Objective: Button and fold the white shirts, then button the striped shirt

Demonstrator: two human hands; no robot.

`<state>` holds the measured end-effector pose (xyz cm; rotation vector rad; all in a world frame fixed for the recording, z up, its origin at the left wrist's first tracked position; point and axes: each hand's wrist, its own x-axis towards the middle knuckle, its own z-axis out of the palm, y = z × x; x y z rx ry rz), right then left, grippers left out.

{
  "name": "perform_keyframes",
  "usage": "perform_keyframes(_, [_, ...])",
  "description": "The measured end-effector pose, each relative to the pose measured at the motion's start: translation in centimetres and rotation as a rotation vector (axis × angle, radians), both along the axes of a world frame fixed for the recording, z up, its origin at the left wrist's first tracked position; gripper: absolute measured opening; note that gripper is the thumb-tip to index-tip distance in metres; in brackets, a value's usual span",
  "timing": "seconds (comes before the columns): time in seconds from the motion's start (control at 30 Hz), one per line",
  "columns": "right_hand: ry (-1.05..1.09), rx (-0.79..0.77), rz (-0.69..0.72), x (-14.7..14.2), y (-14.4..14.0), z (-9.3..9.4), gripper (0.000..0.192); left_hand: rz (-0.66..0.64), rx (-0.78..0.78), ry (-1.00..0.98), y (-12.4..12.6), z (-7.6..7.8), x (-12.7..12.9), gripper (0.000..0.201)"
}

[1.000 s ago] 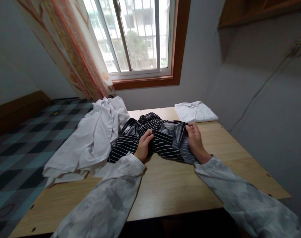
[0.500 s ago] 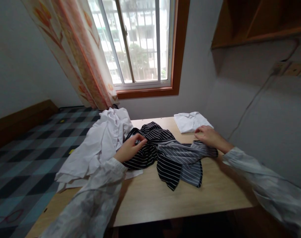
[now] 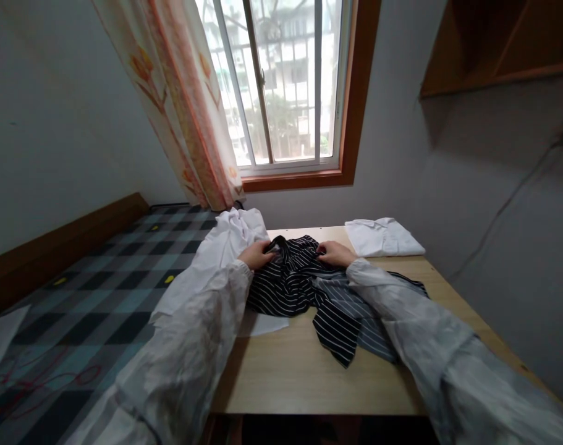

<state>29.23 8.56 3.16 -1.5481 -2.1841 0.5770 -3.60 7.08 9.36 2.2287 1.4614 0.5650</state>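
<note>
1. Striped shirt (image 3: 304, 290), black with thin white lines, lies crumpled on the wooden table (image 3: 300, 377), roughly in the middle, with one grey-striped part trailing off to the right.
2. Far left is a bed with a checked cover (image 3: 77, 296), and a loose white garment (image 3: 207, 266) spills from the table's left edge onto it, touching the striped one.
3. Left hand (image 3: 258, 254) has its grip pinched on the far edge of the striped shirt, next to the white pile.
4. Right hand (image 3: 334, 252) does the same a bit further right, fingers closed on that same dark edge. Both hands are close together.
5. Right of them sits a folded white shirt (image 3: 383, 238) near the table's back corner, apart from the striped one.
</note>
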Motion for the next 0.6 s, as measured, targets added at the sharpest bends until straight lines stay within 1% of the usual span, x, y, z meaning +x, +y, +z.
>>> perform_keyframes(0.03, [0.019, 0.017, 0.019, 0.2, 0.6, 0.5, 0.026, -0.055, -0.034, -0.126, 0.3, 1.0, 0.1, 0.046])
perform_keyframes(0.07, [0.061, 0.057, 0.041, 0.4, 1.2, 1.2, 0.031, -0.109, -0.089, -0.249, 0.5, 2.2, 0.3, 0.05])
perform_keyframes(0.13, [0.195, 0.17, 0.118, 0.3, 2.2, 3.0, 0.052, -0.208, -0.246, -0.427, 0.8, 4.6, 1.5, 0.05])
perform_keyframes(0.2, [0.345, 0.225, 0.261, -0.4, 3.0, 4.9, 0.07, -0.297, -0.405, -0.491, 0.8, 7.1, 3.2, 0.042])
perform_keyframes(0.23, [0.406, 0.198, 0.34, -1.0, 3.2, 5.8, 0.073, -0.325, -0.472, -0.5, 0.8, 8.3, 4.0, 0.038])
perform_keyframes(0.27, [0.447, 0.133, 0.409, -1.5, 3.3, 6.7, 0.071, -0.33, -0.522, -0.513, 0.8, 9.3, 4.6, 0.033])
perform_keyframes(0.3, [0.475, 0.044, 0.462, -1.8, 3.3, 7.4, 0.066, -0.307, -0.544, -0.538, 0.8, 10.3, 5.0, 0.028])
perform_keyframes(0.37, [0.496, -0.141, 0.511, -1.7, 3.0, 8.5, 0.053, -0.187, -0.511, -0.579, 1.0, 11.8, 4.5, 0.023])
perform_keyframes(0.43, [0.476, -0.271, 0.49, -0.3, 2.4, 9.5, 0.044, -0.038, -0.428, -0.569, 1.2, 12.6, 2.7, 0.021])
perform_keyframes(0.47, [0.465, -0.303, 0.453, 0.9, 2.1, 9.9, 0.042, 0.005, -0.416, -0.523, 1.3, 12.7, 1.4, 0.023])
perform_keyframes(0.5, [0.466, -0.309, 0.397, 2.2, 1.9, 10.3, 0.043, 0.014, -0.426, -0.457, 1.4, 12.7, 0.2, 0.026])
perform_keyframes(0.53, [0.465, -0.315, 0.34, 3.5, 1.6, 10.7, 0.046, -0.007, -0.452, -0.379, 1.4, 12.4, -0.8, 0.028])
perform_keyframes(0.6, [0.447, -0.288, 0.267, 5.8, 1.2, 11.4, 0.049, -0.089, -0.498, -0.257, 1.0, 11.5, -2.1, 0.033])
